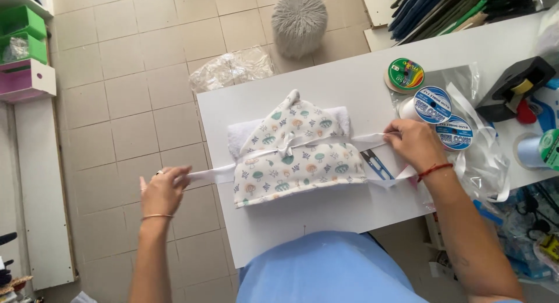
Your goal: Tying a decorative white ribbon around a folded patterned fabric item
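A folded bundle of patterned cloth [297, 157] lies in the middle of a white bench [349, 82], a white ribbon [273, 153] knotted across it. The left hand [165, 189], out beyond the bench edge, is clenched on one ribbon end; the right hand [412, 143] pinches the other end just beside the bundle. Small snips [375, 165] lie near the right hand, ribbon spools [434, 105] and a tape dispenser [515, 87] beyond it

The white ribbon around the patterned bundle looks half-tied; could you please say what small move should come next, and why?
Probably pull both ends outward evenly. The left hand and right hand each grip an end of the ribbon, and its knot on the bundle looks loose.
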